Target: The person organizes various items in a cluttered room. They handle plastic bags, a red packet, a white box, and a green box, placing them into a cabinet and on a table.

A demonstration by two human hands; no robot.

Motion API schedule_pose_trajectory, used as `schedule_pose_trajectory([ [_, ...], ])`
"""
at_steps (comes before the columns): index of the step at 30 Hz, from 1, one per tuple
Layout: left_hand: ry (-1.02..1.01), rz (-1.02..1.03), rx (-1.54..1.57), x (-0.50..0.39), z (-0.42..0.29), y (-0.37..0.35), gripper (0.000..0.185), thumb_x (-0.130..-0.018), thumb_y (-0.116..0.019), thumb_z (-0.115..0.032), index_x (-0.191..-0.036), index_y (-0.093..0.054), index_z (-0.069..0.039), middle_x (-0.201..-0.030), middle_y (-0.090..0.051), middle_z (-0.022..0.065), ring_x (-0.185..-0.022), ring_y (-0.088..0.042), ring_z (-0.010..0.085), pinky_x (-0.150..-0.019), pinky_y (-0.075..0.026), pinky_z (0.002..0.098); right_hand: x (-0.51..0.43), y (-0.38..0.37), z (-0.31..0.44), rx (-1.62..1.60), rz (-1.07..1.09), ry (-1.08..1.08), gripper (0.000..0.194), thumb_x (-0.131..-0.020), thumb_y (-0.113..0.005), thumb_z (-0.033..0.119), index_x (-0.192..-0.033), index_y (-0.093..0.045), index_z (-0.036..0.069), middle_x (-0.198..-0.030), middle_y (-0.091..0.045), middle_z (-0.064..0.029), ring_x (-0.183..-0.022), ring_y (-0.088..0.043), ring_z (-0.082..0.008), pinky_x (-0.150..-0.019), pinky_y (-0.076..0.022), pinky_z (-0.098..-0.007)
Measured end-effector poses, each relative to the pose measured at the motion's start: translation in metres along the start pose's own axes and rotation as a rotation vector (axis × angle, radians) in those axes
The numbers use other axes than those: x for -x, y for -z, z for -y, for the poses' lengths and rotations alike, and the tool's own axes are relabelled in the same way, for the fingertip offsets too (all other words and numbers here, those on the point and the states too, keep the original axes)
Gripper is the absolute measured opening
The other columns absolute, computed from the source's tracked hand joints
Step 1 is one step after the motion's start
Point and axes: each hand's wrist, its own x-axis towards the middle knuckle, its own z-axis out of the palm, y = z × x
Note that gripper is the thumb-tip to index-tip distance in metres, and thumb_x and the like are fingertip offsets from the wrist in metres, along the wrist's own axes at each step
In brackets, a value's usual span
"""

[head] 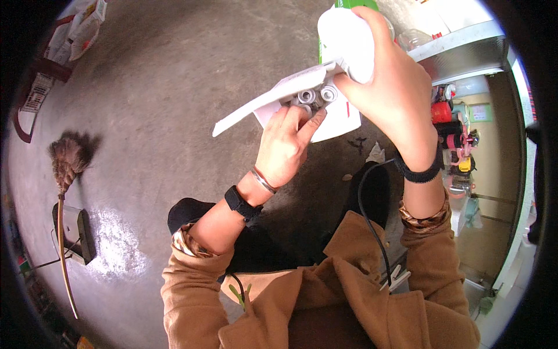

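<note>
My right hand [399, 94] grips an overexposed white rounded container [346, 41], its thumb at the lower edge near the box. Below it is an opened white cardboard box [338, 120], with a long flap [266, 102] sticking out to the left. Several small grey-white cylindrical pieces with ringed ends [306, 96] lie inside the box. My left hand [285, 144] reaches into the opening, fingers bent among these pieces. Its fingertips are partly hidden, so whether it pinches one cannot be told. A green and white package [355, 4] shows behind the white container.
On the right stands a metal-framed shelf unit [462, 43] holding several bottles and a red item [441, 112]. A broom [65, 174] and a dustpan [72, 231] are on the concrete floor [174, 87] at left. A black cable [370, 218] runs from my right wristband.
</note>
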Motion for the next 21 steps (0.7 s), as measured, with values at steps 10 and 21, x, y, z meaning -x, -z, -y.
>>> schedule_pose_trajectory([
  [10, -0.029, 0.056, -0.177, 0.0, 0.014, -0.003, 0.034, -0.075, -0.057, -0.004, -0.107, -0.065, -0.01, -0.1, -0.064, 0.0078, -0.1, -0.06, 0.0255, -0.088, -0.044, 0.0425, 0.007, -0.025, -0.025, 0.005, 0.066, 0.077, 0.074, -0.075, -0.075, 0.031, -0.137, -0.037, 0.019, -0.098, -0.066, -0.0163, -0.085, -0.068, -0.0308, -0.069, -0.0541, -0.0373],
  [21, 0.217, 0.293, -0.371, 0.001, 0.059, 0.025, 0.051, -0.071, -0.072, -0.016, -0.116, -0.052, -0.003, -0.113, -0.059, 0.0165, -0.111, -0.052, 0.0312, -0.096, -0.032, 0.0504, 0.043, -0.161, -0.058, -0.11, 0.297, 0.007, 0.066, -0.083, -0.065, 0.029, -0.141, -0.037, 0.038, -0.086, -0.065, -0.0116, -0.064, -0.065, -0.029, -0.057, -0.0538, -0.0383],
])
